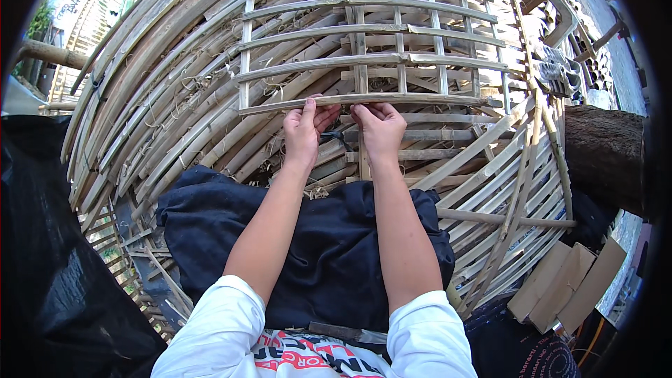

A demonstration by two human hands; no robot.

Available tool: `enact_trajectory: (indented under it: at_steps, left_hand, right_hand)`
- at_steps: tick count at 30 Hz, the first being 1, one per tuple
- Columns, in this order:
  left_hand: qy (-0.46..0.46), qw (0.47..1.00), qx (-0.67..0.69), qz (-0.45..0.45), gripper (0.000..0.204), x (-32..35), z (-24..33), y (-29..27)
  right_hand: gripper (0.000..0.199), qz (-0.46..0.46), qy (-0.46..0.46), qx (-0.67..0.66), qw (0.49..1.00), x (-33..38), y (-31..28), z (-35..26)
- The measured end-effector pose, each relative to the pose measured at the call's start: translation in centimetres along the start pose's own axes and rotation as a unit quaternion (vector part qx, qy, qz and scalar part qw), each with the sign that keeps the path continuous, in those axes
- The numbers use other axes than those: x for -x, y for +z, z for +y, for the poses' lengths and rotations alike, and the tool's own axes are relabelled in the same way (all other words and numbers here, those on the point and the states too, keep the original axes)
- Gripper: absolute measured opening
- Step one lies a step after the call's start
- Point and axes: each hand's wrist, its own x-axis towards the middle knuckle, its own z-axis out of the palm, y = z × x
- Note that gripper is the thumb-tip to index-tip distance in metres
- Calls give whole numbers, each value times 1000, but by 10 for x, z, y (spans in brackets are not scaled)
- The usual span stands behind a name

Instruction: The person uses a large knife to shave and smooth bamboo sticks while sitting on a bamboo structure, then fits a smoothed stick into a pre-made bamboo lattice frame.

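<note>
A bamboo lattice of crossed slats lies in front of me on a pile of split bamboo strips. My left hand is at its nearest slat, thumb against the slat and the other fingers curled below it, gripping the edge. Just to the right, my right hand is closed in a pinch right below the same slat, where an upright slat meets it. Whatever its fingertips pinch is hidden. Black cloth covers my lap, and a flat, narrow tool with a dark handle rests across it near my shirt.
Curved strips are heaped to the left and far side. A second slatted bamboo piece leans at the right, beside a thick log. Cardboard stands at the lower right. Black plastic sheeting hangs at the left.
</note>
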Motion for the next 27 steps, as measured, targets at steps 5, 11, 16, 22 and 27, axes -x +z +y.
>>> enact_trajectory:
  at_steps: [5,11,16,22,27]
  left_hand:
    - [0,1000,-1,-8,30,-5,-6,-5]
    - [-9,1000,17,-24,29,-6,-7,-8]
    - [-18,999,43,-27,29,-7,-9,-11]
    - [20,997,73,-24,29,-4,-15,-8]
    - [-4,999,45,-18,29,-7,-10,-10]
  right_hand:
    - [17,30,98,-97,990,-1,3,-12]
    - [18,15,59,-33,998,-1,2,-7]
    - [16,17,46,-30,998,-2,2,-5]
    - [16,14,10,29,999,-2,1,-5]
    - [13,31,34,40,998,-8,-3,-1]
